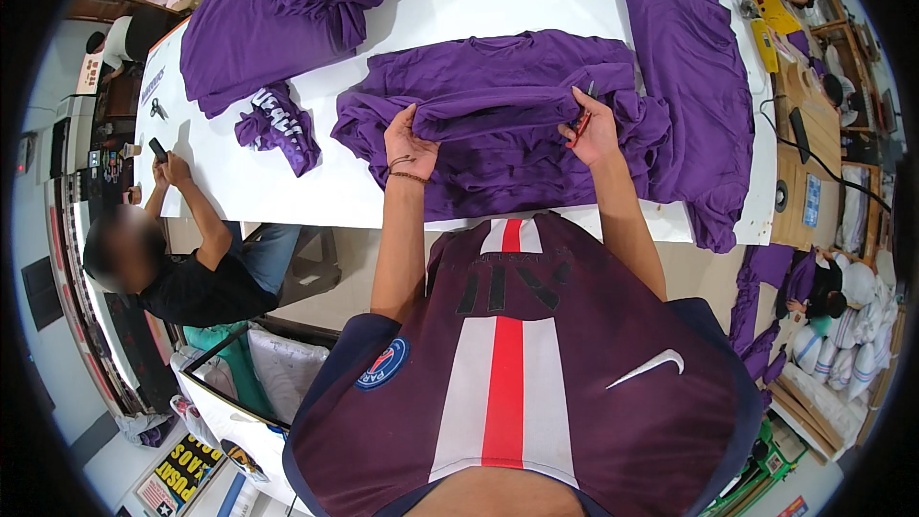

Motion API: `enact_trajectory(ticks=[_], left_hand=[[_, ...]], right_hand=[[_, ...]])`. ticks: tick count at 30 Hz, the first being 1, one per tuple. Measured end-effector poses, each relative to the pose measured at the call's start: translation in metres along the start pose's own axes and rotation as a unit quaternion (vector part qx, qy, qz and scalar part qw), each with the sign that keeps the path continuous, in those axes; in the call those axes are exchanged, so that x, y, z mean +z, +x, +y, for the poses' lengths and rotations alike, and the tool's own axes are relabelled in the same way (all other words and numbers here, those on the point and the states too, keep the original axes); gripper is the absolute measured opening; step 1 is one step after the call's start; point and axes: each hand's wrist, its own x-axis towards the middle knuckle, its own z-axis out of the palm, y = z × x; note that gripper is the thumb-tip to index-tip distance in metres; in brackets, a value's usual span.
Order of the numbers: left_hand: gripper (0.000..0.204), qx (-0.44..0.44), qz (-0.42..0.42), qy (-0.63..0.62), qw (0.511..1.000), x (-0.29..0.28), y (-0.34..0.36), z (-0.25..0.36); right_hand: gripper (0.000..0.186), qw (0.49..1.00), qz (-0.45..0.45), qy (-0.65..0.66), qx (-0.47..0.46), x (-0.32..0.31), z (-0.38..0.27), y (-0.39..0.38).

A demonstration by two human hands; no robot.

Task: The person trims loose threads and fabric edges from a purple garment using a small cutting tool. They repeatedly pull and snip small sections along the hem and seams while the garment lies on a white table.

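Centre of the frame, the left hand [410, 142] pinches a fold of the purple shirt [498, 124] spread on the white desk [249, 182] — the right hand [592, 126] grips the same fold and a small red tool [580, 122]; upper left, more purple shirts [278, 19] lie heaped

Bare white table [278, 187] left of the spread purple shirt [498, 134]; shirt piles [278, 19] behind and a stack [689, 105] right block passage.
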Motion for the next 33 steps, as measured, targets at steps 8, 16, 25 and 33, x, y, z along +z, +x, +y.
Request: enact_trajectory(ticks=[8, 16, 25, 33], left_hand=[[0.014, 0.001, -0.013, 0.030, 0.999, 0.006, -0.010, 0.000], [0.035, 0.018, -0.038, 0.040, 0.998, -0.011, -0.004, -0.004], [0.015, 0.036, -0.086, 0.101, 0.990, -0.009, -0.017, 0.001], [0.018, 0.157, -0.082, 0.507, 0.844, -0.029, -0.034, 0.005]], right_hand=[[0.007, 1.000, -0.001, -0.025, -0.020, -0.002, 0.002, -0.005], [0.013, 0.996, 0.050, -0.059, -0.048, 0.015, 0.003, -0.021], [0.018, 0.977, 0.069, -0.177, -0.094, 0.016, 0.006, -0.029], [0.031, 0.875, 0.055, -0.477, -0.067, -0.013, 0.010, -0.039]])
